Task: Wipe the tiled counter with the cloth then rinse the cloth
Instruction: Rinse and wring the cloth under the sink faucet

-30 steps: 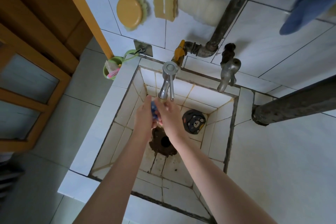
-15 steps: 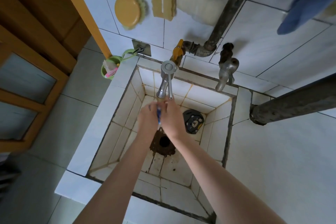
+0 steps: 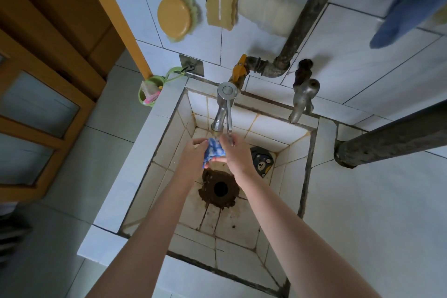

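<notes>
Cloth (image 3: 214, 152) above stained, white-tiled sink (image 3: 167, 143)

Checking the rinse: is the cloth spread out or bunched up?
Bunched: the cloth is wadded between the left hand and right hand, under the tap.

Cloth (image 3: 214, 151): blue-and-white, bunched, held between both hands directly beneath the tap (image 3: 221, 113), above the sink (image 3: 167, 138) drain.
</notes>
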`<state>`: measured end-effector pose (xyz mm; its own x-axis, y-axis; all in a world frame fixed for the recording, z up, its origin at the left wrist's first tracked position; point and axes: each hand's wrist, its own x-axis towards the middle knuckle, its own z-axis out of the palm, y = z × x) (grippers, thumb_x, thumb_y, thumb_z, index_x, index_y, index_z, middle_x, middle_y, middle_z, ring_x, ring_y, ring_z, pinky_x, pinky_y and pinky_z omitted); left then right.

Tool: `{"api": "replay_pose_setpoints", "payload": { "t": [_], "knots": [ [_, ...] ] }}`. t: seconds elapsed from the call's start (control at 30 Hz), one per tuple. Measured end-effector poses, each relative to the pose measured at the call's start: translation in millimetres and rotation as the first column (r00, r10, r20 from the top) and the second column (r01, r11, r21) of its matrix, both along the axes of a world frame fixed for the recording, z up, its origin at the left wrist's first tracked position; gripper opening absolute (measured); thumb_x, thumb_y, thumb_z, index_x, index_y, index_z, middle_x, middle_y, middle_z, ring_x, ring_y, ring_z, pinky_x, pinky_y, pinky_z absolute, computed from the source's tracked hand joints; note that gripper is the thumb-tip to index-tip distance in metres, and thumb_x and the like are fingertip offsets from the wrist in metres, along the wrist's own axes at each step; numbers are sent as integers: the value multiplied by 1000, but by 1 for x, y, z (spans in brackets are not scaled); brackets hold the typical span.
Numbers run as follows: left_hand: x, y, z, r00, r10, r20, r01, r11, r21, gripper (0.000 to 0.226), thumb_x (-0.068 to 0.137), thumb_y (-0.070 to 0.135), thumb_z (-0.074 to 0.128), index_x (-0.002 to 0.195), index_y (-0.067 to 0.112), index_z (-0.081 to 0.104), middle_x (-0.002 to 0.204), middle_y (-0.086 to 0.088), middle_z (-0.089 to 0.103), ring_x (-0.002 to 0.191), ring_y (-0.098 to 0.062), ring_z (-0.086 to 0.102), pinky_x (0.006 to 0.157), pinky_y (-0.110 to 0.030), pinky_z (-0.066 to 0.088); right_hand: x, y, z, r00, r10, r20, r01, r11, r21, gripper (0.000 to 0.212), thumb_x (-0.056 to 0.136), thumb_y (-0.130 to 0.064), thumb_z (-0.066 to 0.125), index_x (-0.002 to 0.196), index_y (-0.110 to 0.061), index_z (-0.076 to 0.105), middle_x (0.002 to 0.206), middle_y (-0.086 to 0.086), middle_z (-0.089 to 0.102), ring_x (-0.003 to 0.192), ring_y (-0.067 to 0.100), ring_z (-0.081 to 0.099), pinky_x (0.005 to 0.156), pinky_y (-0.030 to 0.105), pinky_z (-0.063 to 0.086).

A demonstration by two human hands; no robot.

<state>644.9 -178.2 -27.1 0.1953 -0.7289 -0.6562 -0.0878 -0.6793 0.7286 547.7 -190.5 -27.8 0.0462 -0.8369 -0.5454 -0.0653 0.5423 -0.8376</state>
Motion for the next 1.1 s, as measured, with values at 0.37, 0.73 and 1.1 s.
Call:
{"api": "replay_pose_setpoints", "payload": {
  "t": [0.37,0.73,1.1],
  "knots": [
    [-16,-9,-3,957,289,-27,-290,951,-109,33,99,29,37,102,4,60,78,-2,54,69,-14,52,57,-24,41,17,22,-2,995,60,-75,-75,974,-213,17,101,-24,38,97,-8,42,75,-2,50,62,7,49,52,14,42],
    [-18,3,0,975,217,51,-207,965,-161,13,97,16,42,110,13,40,98,-8,54,72,-12,52,63,-22,49,10,20,-1,998,61,-26,-64,986,-155,20,102,-24,30,90,-12,41,82,5,53,67,15,55,52,20,47],
    [-10,13,4,983,156,-98,-175,955,-241,21,95,19,50,110,13,63,101,-5,66,96,-17,63,85,-28,53,-5,14,-1,993,-57,105,68,993,-97,25,95,-26,51,113,-8,50,101,4,59,90,15,60,67,19,51]
  ]
}}
